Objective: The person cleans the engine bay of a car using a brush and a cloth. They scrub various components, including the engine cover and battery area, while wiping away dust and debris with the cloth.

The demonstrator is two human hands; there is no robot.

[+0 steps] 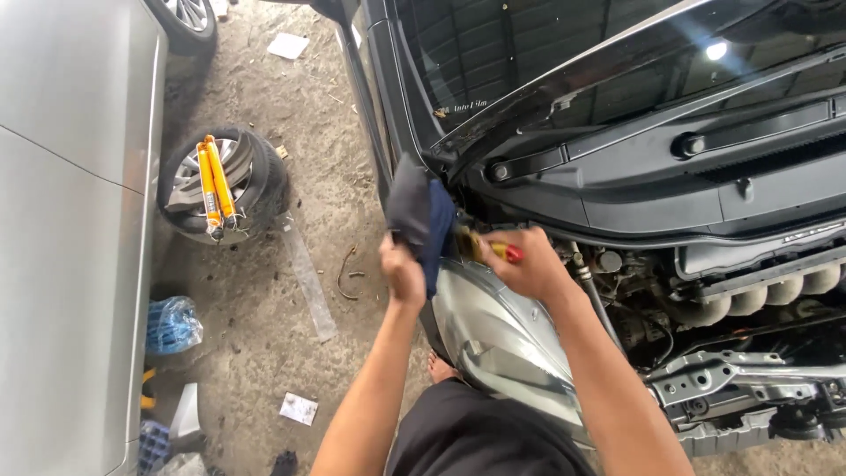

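Head view, looking down: our left hand (403,271) is clenched on a dark blue cloth (421,220) pressed against the black car's (670,176) fender edge, just above the headlight (498,330); our right hand (529,263) is closed round a small tool with a red and yellow handle (489,249), touching the cloth, tip hidden behind it; engine bay (749,308) open to the right, wiper cowl beyond it; on the left a loose wheel (220,183) carries two yellow shock absorbers (214,187) beside a silver car (70,220). Risk as we judge it: the hidden tip could slip off and scratch paint or lens, since the cloth blocks our sight; the cloth could also slide on the smooth panel.
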